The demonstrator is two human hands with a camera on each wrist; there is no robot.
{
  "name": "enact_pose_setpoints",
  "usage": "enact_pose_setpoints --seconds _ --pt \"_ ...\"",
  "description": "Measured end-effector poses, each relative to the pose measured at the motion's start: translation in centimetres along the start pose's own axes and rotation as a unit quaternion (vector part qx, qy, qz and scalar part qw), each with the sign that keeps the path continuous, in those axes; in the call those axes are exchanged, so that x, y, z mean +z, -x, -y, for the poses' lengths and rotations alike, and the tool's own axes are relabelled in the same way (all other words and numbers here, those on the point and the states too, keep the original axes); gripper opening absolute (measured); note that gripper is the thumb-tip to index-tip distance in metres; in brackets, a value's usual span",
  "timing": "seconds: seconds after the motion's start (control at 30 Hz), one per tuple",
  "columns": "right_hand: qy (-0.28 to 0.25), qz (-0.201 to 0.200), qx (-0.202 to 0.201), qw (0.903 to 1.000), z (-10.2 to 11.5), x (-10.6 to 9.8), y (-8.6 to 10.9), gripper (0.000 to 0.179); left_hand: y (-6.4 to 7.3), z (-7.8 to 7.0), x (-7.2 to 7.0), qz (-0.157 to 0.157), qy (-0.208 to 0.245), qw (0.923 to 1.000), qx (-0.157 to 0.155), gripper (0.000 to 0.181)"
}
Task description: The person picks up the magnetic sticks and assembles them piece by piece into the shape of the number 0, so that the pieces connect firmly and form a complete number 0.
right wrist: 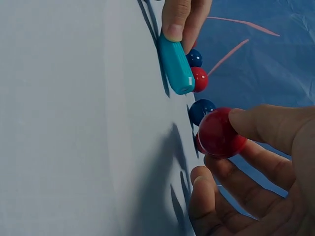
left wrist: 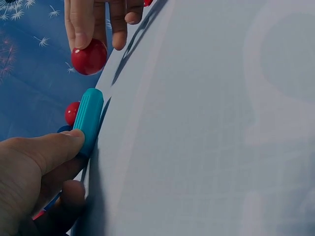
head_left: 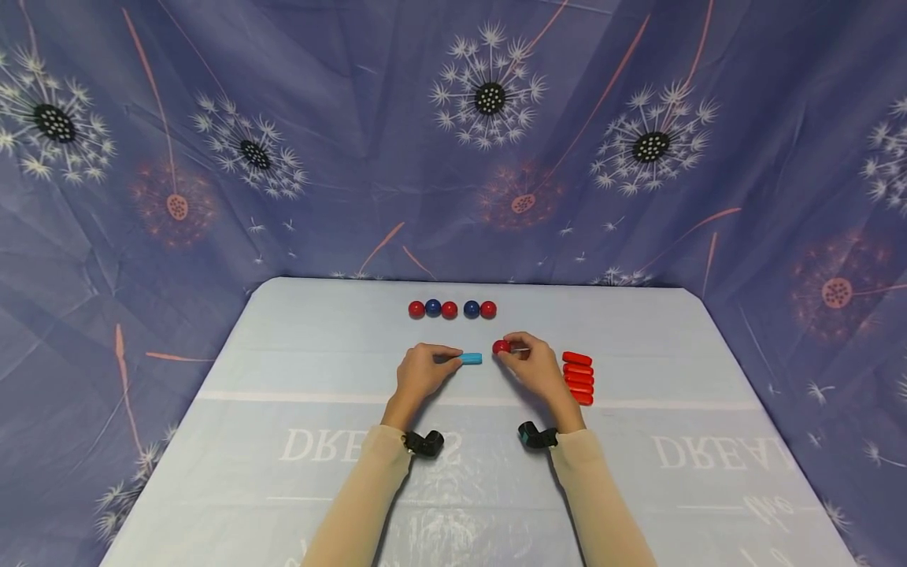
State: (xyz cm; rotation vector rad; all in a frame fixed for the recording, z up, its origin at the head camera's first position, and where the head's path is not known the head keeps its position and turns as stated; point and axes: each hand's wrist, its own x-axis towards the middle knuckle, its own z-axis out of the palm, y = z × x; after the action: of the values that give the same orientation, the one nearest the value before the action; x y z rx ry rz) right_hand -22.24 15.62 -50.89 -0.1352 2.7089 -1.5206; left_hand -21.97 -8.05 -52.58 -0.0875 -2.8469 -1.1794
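Between thumb and fingers, my left hand (head_left: 421, 368) pinches a light blue ribbed rod (head_left: 471, 358) near one end. The rod's free end points toward the right hand. My right hand (head_left: 533, 364) pinches a glossy red ball (head_left: 501, 347), held just above the table. In the right wrist view the ball (right wrist: 221, 132) sits between the thumb and fingertips, apart from the light blue rod (right wrist: 176, 66). The left wrist view also shows a gap between the rod (left wrist: 90, 118) and the ball (left wrist: 89, 57).
Behind the hands several red and dark blue balls (head_left: 449, 309) lie in a row on the white-covered table (head_left: 298, 331). Several red rods (head_left: 579, 379) are stacked side by side near the right forearm. A patterned blue cloth (head_left: 397, 181) hangs beyond the table's far edge.
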Motion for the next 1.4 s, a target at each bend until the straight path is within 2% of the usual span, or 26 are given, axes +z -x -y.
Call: enact_pose_setpoints --seconds 0.13,0.5,1.13,1.4 --pt "0.013 0.005 -0.012 0.9998 0.0 0.1 0.2 0.032 0.0 0.1 0.0 0.001 0.001 1.0 0.003 0.016" --pt "0.023 0.031 0.004 0.9992 0.0 0.5 0.4 0.034 0.0 0.1 -0.2 0.01 0.01 0.9999 0.005 0.016" --pt "0.034 0.032 -0.013 0.9988 0.2 1.5 0.3 0.033 0.0 0.1 -0.2 0.011 0.013 0.9998 0.007 0.016" --pt "0.04 0.024 -0.03 0.9985 0.3 1.4 0.4 0.038 0.1 0.1 -0.3 0.011 0.011 0.9998 0.008 0.015"
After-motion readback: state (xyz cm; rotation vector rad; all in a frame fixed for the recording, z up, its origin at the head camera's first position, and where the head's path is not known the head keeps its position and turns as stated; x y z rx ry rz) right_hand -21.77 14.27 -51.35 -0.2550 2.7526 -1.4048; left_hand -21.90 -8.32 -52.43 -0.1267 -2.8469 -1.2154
